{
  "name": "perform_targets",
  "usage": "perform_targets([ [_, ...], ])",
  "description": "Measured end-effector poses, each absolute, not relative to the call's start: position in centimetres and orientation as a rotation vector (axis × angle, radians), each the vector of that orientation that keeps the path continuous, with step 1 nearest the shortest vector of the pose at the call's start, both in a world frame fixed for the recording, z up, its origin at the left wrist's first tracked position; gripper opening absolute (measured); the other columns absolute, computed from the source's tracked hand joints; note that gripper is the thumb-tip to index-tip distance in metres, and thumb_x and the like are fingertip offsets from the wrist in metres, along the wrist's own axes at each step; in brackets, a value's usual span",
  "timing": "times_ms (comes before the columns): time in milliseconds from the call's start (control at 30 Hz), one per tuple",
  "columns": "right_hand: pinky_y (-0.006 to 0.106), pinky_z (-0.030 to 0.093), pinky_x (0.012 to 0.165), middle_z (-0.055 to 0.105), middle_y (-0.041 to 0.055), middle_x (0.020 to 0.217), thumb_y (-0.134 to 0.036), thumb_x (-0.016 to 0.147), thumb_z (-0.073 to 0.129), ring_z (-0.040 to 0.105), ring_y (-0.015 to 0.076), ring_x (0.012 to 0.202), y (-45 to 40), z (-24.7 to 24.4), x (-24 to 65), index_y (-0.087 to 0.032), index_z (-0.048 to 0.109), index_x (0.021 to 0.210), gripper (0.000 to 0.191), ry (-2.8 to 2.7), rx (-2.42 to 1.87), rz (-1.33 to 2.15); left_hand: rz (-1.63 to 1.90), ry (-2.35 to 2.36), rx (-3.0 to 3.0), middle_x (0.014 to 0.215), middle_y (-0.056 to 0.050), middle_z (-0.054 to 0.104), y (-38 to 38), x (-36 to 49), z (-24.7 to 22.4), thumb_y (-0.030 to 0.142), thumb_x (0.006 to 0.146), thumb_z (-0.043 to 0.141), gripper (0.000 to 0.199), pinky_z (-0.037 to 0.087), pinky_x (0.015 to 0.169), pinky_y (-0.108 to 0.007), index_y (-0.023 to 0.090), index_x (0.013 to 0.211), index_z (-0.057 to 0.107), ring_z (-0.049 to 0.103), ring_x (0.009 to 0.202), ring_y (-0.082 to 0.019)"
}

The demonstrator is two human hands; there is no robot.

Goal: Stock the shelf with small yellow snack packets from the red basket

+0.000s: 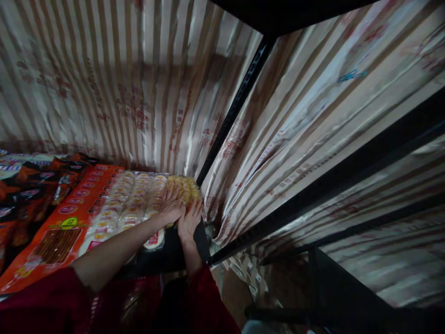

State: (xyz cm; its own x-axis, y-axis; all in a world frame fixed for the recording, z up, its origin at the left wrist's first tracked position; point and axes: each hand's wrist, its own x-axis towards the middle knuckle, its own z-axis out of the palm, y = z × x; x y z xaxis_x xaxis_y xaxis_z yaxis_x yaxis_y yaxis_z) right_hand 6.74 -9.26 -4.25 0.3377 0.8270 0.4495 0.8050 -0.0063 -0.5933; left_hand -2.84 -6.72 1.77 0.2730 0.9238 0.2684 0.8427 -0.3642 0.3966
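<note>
Both of my hands lie on wrapped packs on a dark shelf (163, 260). My left hand (172, 207) rests with its fingers spread, where the pale packs meet the yellow ones. Beside it, my right hand (190, 220) lies flat, fingers extended, at the near right end of the yellow packs (186, 185). The two hands are close together near the thumbs. Rows of pale round items in clear wrap (120, 199) stretch to the left of the hands. What lies under my palms is hidden.
An orange package (74, 204) and several black-and-orange bags (41, 185) lie on the left. A black upright post (236, 106) stands at the shelf's back right corner. Striped sheeting (139, 83) hangs behind and on the right, crossed by a black bar (313, 185).
</note>
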Motion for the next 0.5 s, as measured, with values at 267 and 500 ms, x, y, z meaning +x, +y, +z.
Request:
perform_targets([
  [267,0.059,0.026,0.098,0.020,0.0221,0.148,-0.043,0.087,0.038,0.014,0.0359,0.136,-8.3,-5.3,6.9,-0.010,0.028,0.141,0.064,-1.480,-1.784,-0.099,0.415,1.700,2.303,0.149,-0.001,0.028,-1.2,-0.3,2.7,0.039,0.089,0.025,0.052,0.005,0.110,-0.055,0.027,0.140,0.033,0.005,0.141,-0.026],
  [500,0.057,0.025,0.100,0.024,0.0255,0.145,-0.049,0.086,0.041,0.016,0.0360,0.135,-8.3,-6.1,6.7,-0.005,0.030,0.139,0.070,-1.499,-1.816,-0.156,0.294,1.643,2.417,0.151,-0.004,0.023,0.6,-0.2,1.5,0.049,0.089,0.026,0.057,0.008,0.110,-0.051,0.025,0.140,0.033,0.012,0.140,-0.027],
])
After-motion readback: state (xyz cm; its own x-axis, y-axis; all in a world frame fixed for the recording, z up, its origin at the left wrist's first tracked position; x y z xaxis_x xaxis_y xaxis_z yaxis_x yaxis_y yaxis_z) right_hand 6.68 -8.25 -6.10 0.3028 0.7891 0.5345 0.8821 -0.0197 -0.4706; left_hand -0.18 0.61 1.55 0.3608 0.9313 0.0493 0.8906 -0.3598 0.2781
